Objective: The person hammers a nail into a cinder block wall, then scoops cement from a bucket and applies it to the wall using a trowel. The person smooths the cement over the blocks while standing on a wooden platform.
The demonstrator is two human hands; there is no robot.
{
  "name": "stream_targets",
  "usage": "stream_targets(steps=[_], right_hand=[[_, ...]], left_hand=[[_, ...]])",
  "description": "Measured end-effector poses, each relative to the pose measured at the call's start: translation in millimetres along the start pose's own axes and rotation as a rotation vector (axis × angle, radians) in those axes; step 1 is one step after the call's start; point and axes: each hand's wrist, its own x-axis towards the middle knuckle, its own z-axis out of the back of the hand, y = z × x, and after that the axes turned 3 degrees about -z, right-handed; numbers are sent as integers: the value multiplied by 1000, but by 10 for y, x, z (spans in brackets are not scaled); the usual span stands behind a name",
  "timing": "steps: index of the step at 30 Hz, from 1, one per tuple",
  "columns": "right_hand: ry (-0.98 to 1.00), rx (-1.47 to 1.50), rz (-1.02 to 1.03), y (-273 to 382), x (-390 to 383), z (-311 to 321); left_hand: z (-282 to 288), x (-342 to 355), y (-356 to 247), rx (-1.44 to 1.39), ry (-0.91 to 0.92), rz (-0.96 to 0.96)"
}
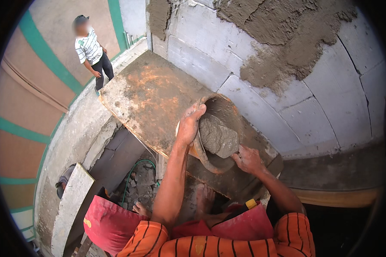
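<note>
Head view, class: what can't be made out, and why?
In the head view:
Bucket: its bottom, hidden by mortar.
Trowel: its handle, mostly covered by the right hand.
Wall coat: its top, cut off by the picture's upper edge.
Bystander: the face, blurred.

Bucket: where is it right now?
Head view, just right of centre: the bucket is over the board, between the left hand gripping it and the right hand, near the block wall.
</note>
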Motion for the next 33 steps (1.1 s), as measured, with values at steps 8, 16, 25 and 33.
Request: stream_targets(steps=[8, 16, 25, 33], right_hand=[[-168, 130, -25, -25, 232, 292], [-345, 501, 116, 377, 1336, 1290], [-184, 806, -37, 894, 2126, 2841], [-331, 957, 102, 1045, 1899, 3470]], left_hand=[[356, 83, -12, -17, -56, 16], [312, 119, 48, -62, -33, -2], [330, 131, 79, -5, -42, -35], [425, 90, 45, -10, -76, -38]])
